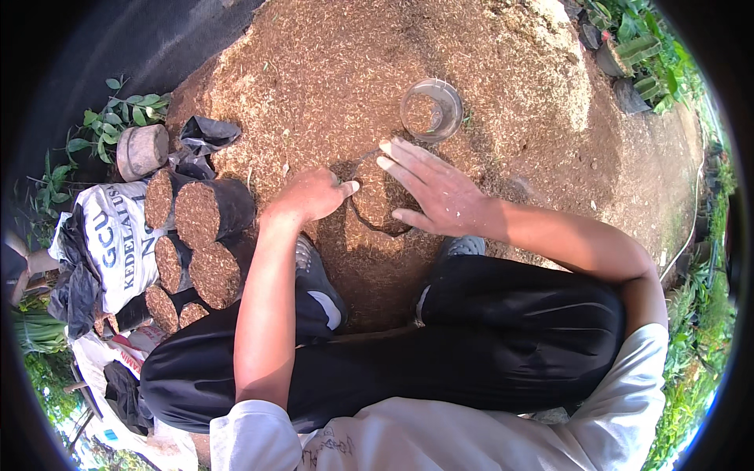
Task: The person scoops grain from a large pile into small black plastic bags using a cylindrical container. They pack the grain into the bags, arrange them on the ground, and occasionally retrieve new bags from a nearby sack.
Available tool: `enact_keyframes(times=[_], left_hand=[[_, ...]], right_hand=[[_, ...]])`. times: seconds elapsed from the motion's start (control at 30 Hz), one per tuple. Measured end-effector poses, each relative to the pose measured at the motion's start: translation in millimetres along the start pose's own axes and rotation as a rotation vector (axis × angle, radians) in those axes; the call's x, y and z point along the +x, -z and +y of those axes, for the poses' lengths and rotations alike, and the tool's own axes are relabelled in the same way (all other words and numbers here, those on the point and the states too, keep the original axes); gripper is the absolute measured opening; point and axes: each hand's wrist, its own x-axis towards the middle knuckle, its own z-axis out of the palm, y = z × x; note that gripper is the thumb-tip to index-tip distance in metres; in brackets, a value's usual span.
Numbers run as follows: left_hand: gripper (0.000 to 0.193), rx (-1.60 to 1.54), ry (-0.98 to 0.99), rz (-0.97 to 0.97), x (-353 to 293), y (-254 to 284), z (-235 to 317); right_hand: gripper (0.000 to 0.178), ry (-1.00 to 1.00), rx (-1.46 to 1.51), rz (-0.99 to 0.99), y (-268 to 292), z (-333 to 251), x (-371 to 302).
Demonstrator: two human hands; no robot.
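Observation:
Between my feet stands a black plastic planting bag (367, 225), filled with brown, crumbly potting mix (375, 195) up to near its rim. My left hand (312, 196) grips the bag's left edge, its thumb over the rim and the other fingers curled down outside, partly hidden. On the right side, my right hand (433, 188) lies flat with its fingers stretched out, at the rim and over the mix. Nothing is held in it. Just beyond the bag a clear plastic tub (454, 110) rests on the heap with some mix inside.
A wide heap of mix (330, 78) spreads ahead of me. To the left stand several filled black bags (232, 208), a clay-coloured pot (142, 152), crumpled black bags (208, 135) and a white printed sack (118, 235). Potted cacti (632, 55) line the far right.

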Motion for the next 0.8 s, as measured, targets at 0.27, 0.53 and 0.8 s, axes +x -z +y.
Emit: enact_keyframes(times=[0.27, 0.53, 0.8], left_hand=[[0.036, -0.012, -0.32, 0.124, 17, -42, -22], [0.035, -0.226, -0.291, 0.062, 34, -42, -37], [0.038, -0.285, -0.269, 0.034, 26, -32, -42]], right_hand=[[0.108, 0.033, -0.024, -0.294, -40, -17, 4], [0.108, 0.082, 0.0, -0.309, -39, -24, 5], [0.104, 0.151, -0.02, -0.418, -41, -30, 11]])
